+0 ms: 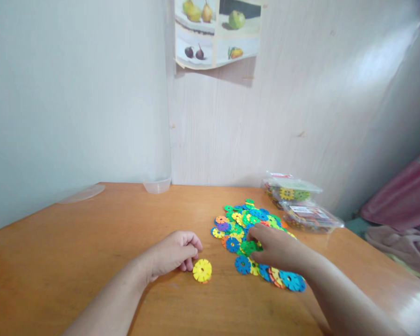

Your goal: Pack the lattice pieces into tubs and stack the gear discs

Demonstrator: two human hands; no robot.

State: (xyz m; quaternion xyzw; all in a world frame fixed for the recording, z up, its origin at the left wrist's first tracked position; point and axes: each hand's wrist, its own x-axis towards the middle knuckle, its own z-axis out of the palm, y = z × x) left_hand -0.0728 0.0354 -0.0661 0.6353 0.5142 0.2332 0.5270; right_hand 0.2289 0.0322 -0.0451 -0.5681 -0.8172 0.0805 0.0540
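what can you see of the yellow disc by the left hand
The yellow disc is round, plastic-looking, with slots around its rim and a small centre hole. It shows its broad face. It sits on the table, beside the left hand and left of the pile; some orange shows at its lower edge. Whether the fingers touch it is unclear.

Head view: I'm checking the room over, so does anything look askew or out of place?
The wall poster looks loose: its lower edge bows, with a shadow beneath. On the table, a yellow disc beside the left hand sits apart from the disc pile.
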